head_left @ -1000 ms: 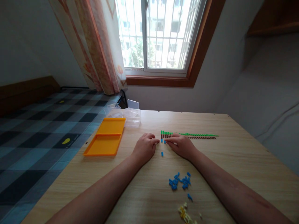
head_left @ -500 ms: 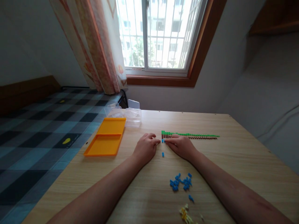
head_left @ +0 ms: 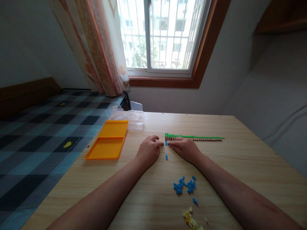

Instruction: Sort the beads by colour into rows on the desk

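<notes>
Lengthwise, the lone blue block (head_left: 166, 157) points toward the window (head_left: 168, 41).

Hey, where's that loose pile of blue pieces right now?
In the head view, the blue pile lies on the table right of centre, between the two forearms and beyond the yellow pieces.

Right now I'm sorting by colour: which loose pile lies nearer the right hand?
The blue pile; the yellowish pile lies farther, at the picture's bottom edge.
</notes>
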Demonstrator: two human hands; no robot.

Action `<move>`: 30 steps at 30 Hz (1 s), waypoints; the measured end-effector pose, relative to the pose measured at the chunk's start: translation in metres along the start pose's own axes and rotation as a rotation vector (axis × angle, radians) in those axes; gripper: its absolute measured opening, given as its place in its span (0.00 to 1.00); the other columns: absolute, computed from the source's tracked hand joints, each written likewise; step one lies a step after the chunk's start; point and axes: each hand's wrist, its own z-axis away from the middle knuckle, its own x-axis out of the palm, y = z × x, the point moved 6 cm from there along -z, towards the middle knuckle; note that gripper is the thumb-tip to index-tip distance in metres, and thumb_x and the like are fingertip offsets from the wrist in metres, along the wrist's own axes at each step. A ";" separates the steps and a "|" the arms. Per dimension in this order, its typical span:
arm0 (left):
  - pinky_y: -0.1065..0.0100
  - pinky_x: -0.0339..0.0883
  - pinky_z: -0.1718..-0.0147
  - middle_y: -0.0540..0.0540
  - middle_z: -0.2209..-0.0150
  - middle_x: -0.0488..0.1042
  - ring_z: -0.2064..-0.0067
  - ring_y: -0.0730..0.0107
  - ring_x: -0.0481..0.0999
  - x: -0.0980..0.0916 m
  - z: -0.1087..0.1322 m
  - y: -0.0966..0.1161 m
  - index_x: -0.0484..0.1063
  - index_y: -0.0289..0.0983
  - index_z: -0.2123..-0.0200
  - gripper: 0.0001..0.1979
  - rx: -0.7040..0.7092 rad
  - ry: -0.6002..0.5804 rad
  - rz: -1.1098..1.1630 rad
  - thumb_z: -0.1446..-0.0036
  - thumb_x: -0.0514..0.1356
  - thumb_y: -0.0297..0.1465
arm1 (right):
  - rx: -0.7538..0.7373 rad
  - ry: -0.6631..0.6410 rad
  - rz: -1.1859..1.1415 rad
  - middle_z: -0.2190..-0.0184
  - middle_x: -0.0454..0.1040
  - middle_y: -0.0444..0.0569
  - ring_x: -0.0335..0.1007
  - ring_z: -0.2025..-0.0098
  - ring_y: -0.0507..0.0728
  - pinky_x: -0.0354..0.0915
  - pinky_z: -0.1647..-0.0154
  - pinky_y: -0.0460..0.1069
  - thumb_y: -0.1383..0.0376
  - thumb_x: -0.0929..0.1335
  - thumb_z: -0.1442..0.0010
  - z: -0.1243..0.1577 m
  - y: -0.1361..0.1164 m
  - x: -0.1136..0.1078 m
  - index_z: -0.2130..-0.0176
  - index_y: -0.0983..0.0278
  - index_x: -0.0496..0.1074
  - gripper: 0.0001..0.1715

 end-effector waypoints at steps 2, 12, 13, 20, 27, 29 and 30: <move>0.55 0.68 0.49 0.42 0.53 0.74 0.52 0.58 0.72 0.000 0.000 0.000 0.82 0.43 0.60 0.15 0.001 0.004 0.002 0.43 0.58 0.22 | 0.008 0.006 0.001 0.63 0.80 0.45 0.74 0.65 0.53 0.62 0.64 0.46 0.61 0.66 0.34 0.000 0.001 0.000 0.53 0.52 0.80 0.13; 0.56 0.69 0.50 0.41 0.54 0.75 0.53 0.57 0.73 -0.001 0.000 0.002 0.82 0.42 0.60 0.14 0.011 0.025 -0.007 0.41 0.58 0.23 | 0.006 -0.005 0.016 0.64 0.79 0.45 0.74 0.65 0.54 0.62 0.65 0.46 0.61 0.66 0.34 0.000 0.002 0.001 0.52 0.52 0.79 0.14; 0.56 0.69 0.50 0.41 0.54 0.75 0.53 0.57 0.73 -0.001 0.000 0.002 0.82 0.42 0.60 0.14 0.009 0.028 -0.007 0.42 0.58 0.23 | 0.003 0.003 0.008 0.64 0.79 0.46 0.74 0.65 0.54 0.62 0.64 0.47 0.61 0.66 0.34 0.000 0.003 0.001 0.52 0.52 0.79 0.14; 0.58 0.70 0.51 0.43 0.58 0.75 0.55 0.60 0.73 -0.002 0.000 0.000 0.81 0.42 0.60 0.15 0.006 0.031 0.028 0.43 0.57 0.21 | -0.145 0.050 -0.206 0.69 0.76 0.48 0.71 0.69 0.52 0.63 0.66 0.46 0.63 0.66 0.35 0.006 -0.016 -0.010 0.57 0.59 0.81 0.13; 0.60 0.70 0.53 0.44 0.59 0.76 0.57 0.61 0.73 -0.005 0.000 0.000 0.81 0.40 0.60 0.15 -0.023 0.031 0.059 0.44 0.57 0.21 | -0.280 -0.072 -0.256 0.72 0.74 0.46 0.68 0.70 0.53 0.61 0.67 0.48 0.65 0.68 0.38 0.013 -0.039 -0.009 0.62 0.59 0.80 0.09; 0.60 0.70 0.53 0.45 0.59 0.76 0.57 0.61 0.73 -0.005 0.000 0.000 0.81 0.40 0.60 0.16 -0.029 0.037 0.065 0.45 0.57 0.20 | -0.265 -0.075 -0.230 0.71 0.74 0.46 0.69 0.69 0.53 0.62 0.66 0.47 0.65 0.68 0.39 0.013 -0.034 -0.008 0.63 0.59 0.80 0.09; 0.60 0.70 0.53 0.44 0.59 0.76 0.57 0.61 0.73 -0.005 0.000 0.000 0.81 0.40 0.59 0.17 -0.029 0.038 0.066 0.45 0.56 0.20 | -0.249 -0.068 -0.217 0.71 0.75 0.46 0.70 0.69 0.52 0.62 0.66 0.47 0.66 0.68 0.38 0.012 -0.030 -0.007 0.63 0.59 0.80 0.09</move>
